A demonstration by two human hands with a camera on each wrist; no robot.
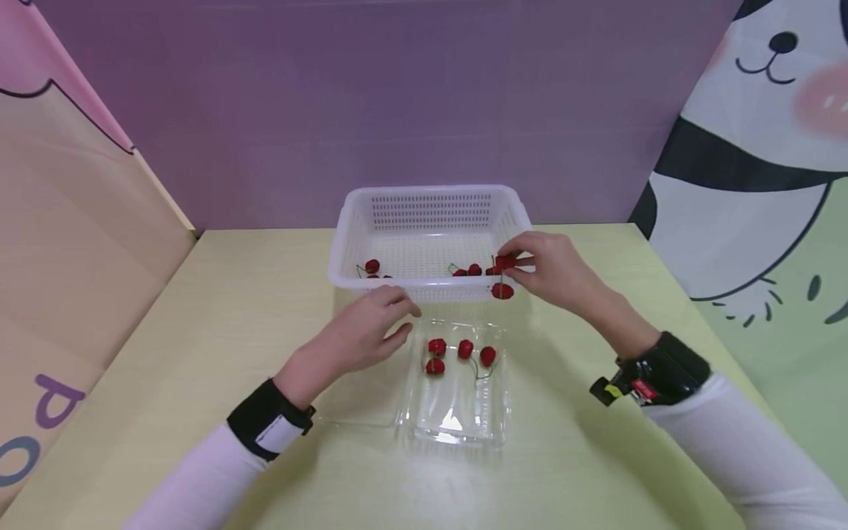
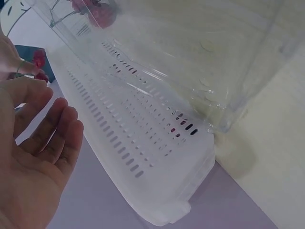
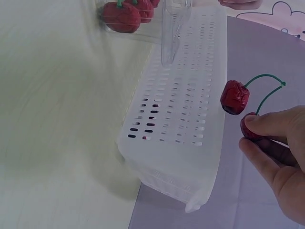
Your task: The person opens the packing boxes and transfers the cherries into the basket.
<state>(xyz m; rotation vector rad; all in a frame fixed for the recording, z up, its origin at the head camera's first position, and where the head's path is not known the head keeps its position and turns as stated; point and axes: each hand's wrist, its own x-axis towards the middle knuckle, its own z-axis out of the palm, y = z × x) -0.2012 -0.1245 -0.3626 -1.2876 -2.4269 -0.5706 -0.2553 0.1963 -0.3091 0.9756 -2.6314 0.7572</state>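
Between thumb and fingers my right hand (image 1: 553,269) pinches one of a pair of red cherries (image 3: 235,97) joined by green stems. The second cherry of the pair hangs free near the basket's front right corner. My left hand (image 1: 364,327) holds nothing; its fingers are loosely bent above the left side of the clear plastic clamshell box (image 1: 457,412). Several cherries (image 1: 465,350) lie in the box's right half, some with stems showing. Behind it stands a white slotted basket (image 1: 430,193) with more cherries (image 1: 372,266) inside, partly hidden by its front wall.
The box's clear lid (image 1: 364,401) lies open to the left on the pale wooden table (image 1: 199,353). A purple backdrop (image 1: 411,96) rises behind the basket. Printed panels flank the table, with a panda figure (image 1: 762,132) at the right.
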